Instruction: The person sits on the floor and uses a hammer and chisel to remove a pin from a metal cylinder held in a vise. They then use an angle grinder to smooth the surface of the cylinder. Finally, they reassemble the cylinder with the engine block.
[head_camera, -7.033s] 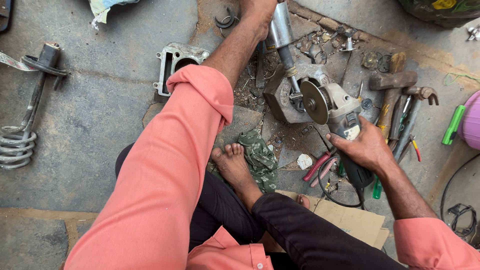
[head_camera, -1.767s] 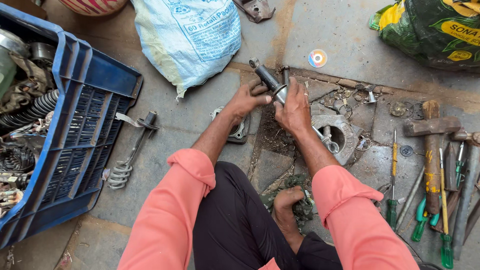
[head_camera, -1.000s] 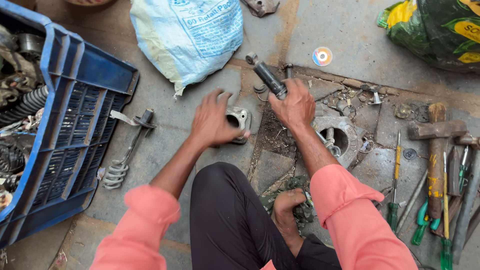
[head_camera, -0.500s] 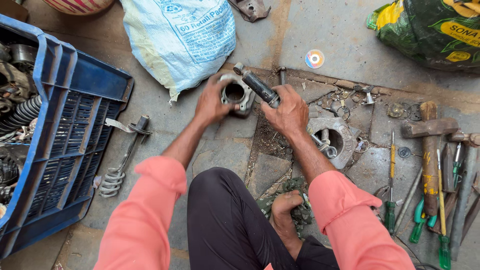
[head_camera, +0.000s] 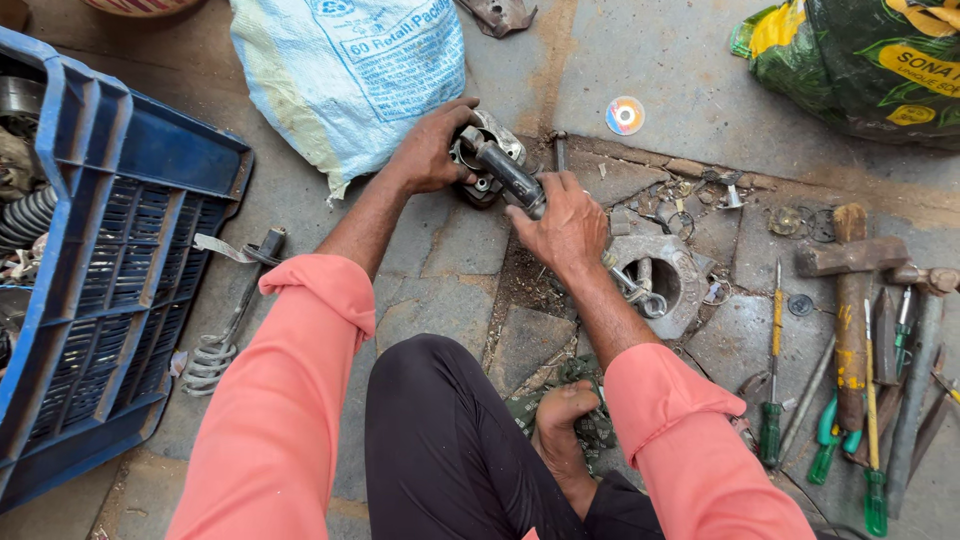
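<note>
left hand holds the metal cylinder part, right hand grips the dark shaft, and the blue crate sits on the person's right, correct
Not quite: the blue crate sits on the person's left, not the right, as the head view shows. The rest stands: the left hand holds the metal cylinder part and the right hand grips the dark shaft.

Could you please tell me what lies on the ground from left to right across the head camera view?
Blue crate → spring strut → left hand → right hand → round metal housing → hammer → green sack.
</note>
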